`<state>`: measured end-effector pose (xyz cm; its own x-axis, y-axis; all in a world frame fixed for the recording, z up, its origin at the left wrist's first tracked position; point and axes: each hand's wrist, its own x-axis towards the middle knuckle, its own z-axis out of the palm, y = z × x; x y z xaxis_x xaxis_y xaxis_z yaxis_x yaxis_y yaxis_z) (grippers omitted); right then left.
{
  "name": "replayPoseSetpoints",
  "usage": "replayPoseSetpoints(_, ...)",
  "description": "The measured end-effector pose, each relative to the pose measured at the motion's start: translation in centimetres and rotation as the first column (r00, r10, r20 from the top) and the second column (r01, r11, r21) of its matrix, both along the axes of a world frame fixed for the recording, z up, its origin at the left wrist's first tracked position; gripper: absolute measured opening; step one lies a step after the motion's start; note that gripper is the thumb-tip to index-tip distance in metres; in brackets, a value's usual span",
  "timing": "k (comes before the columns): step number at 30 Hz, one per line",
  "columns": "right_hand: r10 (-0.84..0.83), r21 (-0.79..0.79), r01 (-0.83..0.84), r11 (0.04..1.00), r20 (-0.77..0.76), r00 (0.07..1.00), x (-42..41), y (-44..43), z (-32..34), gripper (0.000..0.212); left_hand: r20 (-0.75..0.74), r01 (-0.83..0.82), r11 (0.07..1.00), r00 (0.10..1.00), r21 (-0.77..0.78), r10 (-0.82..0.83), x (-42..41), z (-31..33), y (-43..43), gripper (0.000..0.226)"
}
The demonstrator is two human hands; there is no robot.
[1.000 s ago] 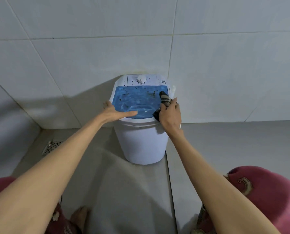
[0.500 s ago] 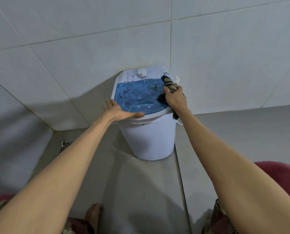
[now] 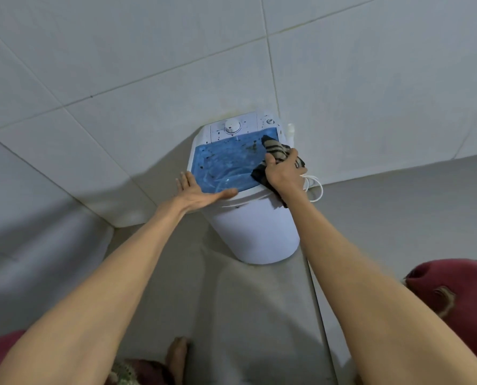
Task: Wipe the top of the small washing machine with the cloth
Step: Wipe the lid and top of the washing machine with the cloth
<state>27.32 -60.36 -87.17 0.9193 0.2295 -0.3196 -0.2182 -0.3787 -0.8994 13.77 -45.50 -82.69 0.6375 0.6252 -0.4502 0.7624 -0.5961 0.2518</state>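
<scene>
On the near edge of the small washing machine (image 3: 255, 232), the left hand (image 3: 201, 191) lies flat and open, palm down, with the thumb reaching along the white rim; it holds nothing and seems only to steady the machine. Just beyond its thumb begins the blue lid (image 3: 226, 162), which looks smooth and glossy, so I judge it slippery and a little flexible under pressure. To the right, the right hand (image 3: 283, 173) is closed around the cloth (image 3: 276, 150), a dark striped rag that is bunched in the fist, with 1 end spread on the lid ahead of the fingers and another end hanging below the wrist over the rim. The cloth looks soft, thin and light, so a grip in its middle, as now, keeps it from slipping out. The machine looks like light plastic and could slide on the floor, so the steadying hand is useful. Beyond the right hand, dark specks remain on the lid and on the white panel with the dial (image 3: 232, 126). A white cord (image 3: 316, 187) hangs beside the right wrist.
</scene>
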Motion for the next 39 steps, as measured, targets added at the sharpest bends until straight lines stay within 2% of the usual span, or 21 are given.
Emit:
replayPoseSetpoints(4, 0.059, -0.029, -0.059, 0.998, -0.015, 0.998, 3.5, 0.1, 0.3, 0.058, 0.008, 0.009, 1.0, 1.0, -0.014, -0.009, 0.1, 0.6, -0.3, 0.174)
replayPoseSetpoints(7, 0.121, 0.009, -0.121, 0.993, -0.032, 0.992, 5.5, 0.3, 1.0, 0.065, 0.034, 0.012, 1.0, 0.999, -0.024, -0.011, 0.0, 0.8, -0.9, 0.168)
replayPoseSetpoints(10, 0.111, 0.053, -0.109, 0.993, -0.037, 0.993, 7.0, 0.6, 0.8, 0.072, 0.053, 0.013, 0.999, 0.999, -0.031, -0.012, -0.2, 0.7, -1.2, 0.158)
replayPoseSetpoints(13, 0.054, 0.123, -0.053, 0.991, -0.006, 0.999, 6.3, 0.4, 0.9, 0.063, 0.058, 0.005, 1.0, 0.998, -0.027, -0.004, -0.1, 0.4, -1.2, 0.15)
replayPoseSetpoints(17, -0.024, 0.159, 0.022, 0.987, 0.013, 1.0, 4.5, -0.7, 0.6, 0.054, 0.026, 0.005, 1.0, 1.0, -0.008, -0.005, 0.1, 0.3, -1.0, 0.16)
replayPoseSetpoints(22, -0.047, 0.184, 0.048, 0.982, -0.012, 0.999, 3.0, -2.1, 0.1, 0.044, -0.008, 0.02, 1.0, 1.0, -0.001, -0.02, 0.3, 0.5, -0.5, 0.176)
replayPoseSetpoints(30, -0.071, 0.252, 0.087, 0.964, -0.07, 0.995, 3.4, -1.5, -0.3, 0.031, -0.054, 0.029, 1.0, 0.998, -0.005, -0.029, 0.5, 1.0, -0.5, 0.174)
replayPoseSetpoints(34, -0.045, 0.241, 0.074, 0.968, -0.125, 0.991, 5.5, -0.7, 0.6, 0.038, -0.011, 0.021, 1.0, 1.0, -0.017, -0.021, 0.4, 0.7, -0.2, 0.175)
replayPoseSetpoints(39, -0.034, 0.189, 0.059, 0.98, -0.137, 0.99, 7.2, 0.2, 2.2, 0.052, 0.056, 0.02, 0.999, 0.998, -0.042, -0.018, 0.1, 0.3, -0.1, 0.166)
